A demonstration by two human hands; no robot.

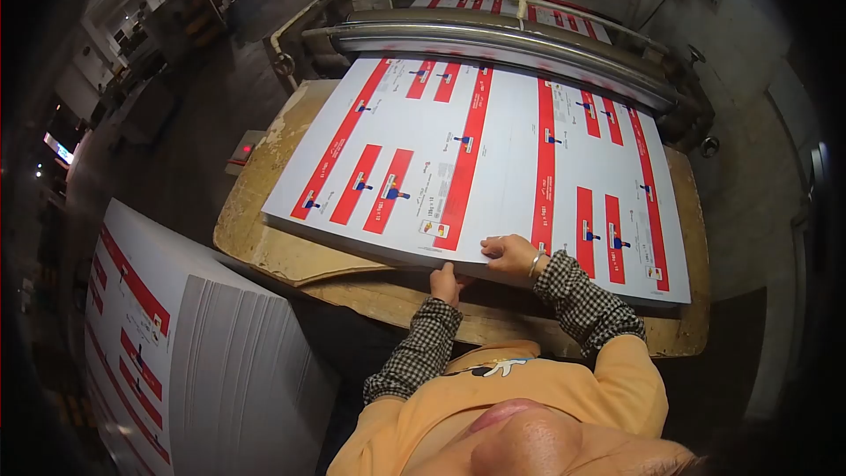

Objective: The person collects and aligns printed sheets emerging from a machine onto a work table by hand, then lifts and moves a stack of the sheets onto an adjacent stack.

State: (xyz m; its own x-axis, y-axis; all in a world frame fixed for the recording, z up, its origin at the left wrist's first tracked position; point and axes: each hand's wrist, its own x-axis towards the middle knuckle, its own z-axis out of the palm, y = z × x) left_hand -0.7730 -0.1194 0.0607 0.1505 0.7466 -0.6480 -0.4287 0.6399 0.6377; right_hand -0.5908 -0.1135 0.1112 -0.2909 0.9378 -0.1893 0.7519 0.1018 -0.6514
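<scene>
A stack of large white printed sheets (pixel 493 159) with red bands lies on a worn wooden board (pixel 264 238) in front of a machine's metal rollers (pixel 493 40). My left hand (pixel 445 284) is at the stack's near edge, thumb up against it and fingers under the sheets. Just to its right, my right hand (pixel 514 256) rests on top of the stack at the near edge, fingers curled on the top sheet. Both arms wear checked sleeves.
A tall stack of the same printed sheets (pixel 211 344) stands at the lower left, close to my left elbow. A box with a small red light (pixel 245 150) sits left of the board. Factory floor and machines stretch away at the upper left.
</scene>
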